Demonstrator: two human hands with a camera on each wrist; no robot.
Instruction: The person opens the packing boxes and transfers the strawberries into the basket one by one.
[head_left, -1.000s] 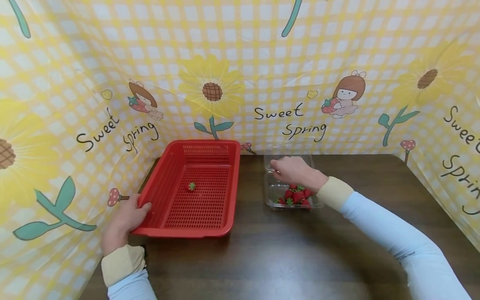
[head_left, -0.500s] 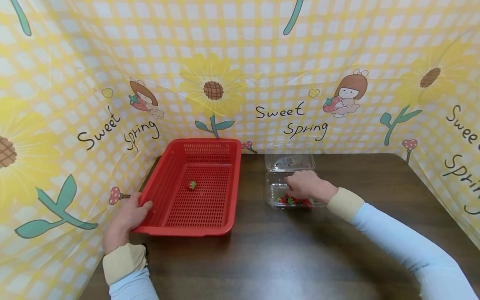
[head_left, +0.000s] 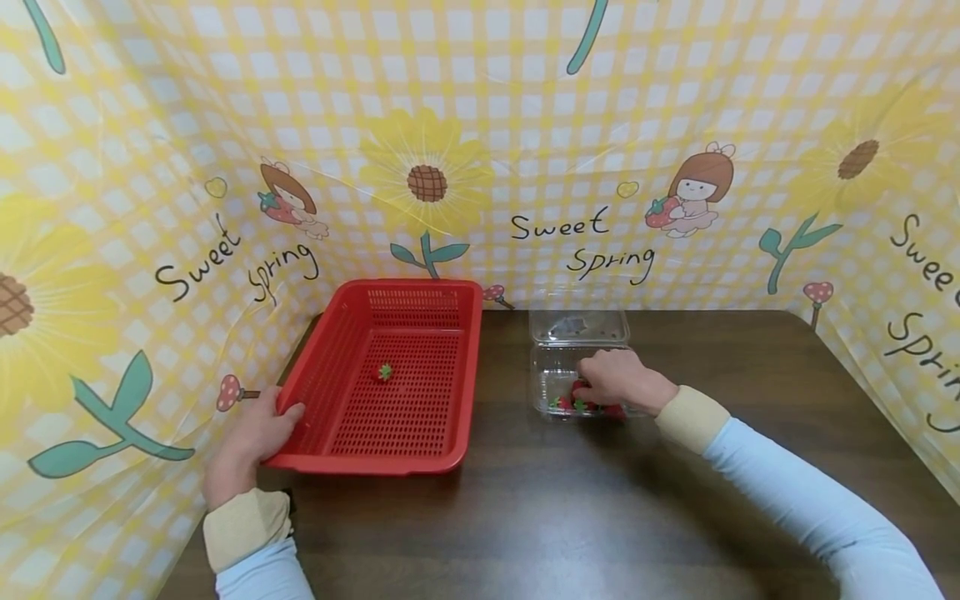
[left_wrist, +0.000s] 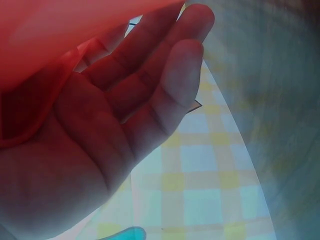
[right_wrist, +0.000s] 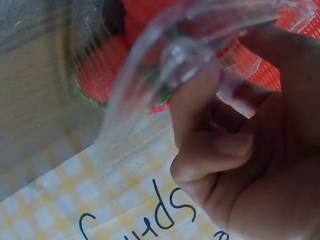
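Fingers of the right hand hang bent in the clear box, strawberries just below; whether they grip one I cannot tell. Leftward lies the red basket, its rim gripped by the farther left hand.

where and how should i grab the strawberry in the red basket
Likely best from above, pinching the strawberry by its red sides, just below the green cap: it lies alone on the floor of the basket, cap showing, with walls rising all around.
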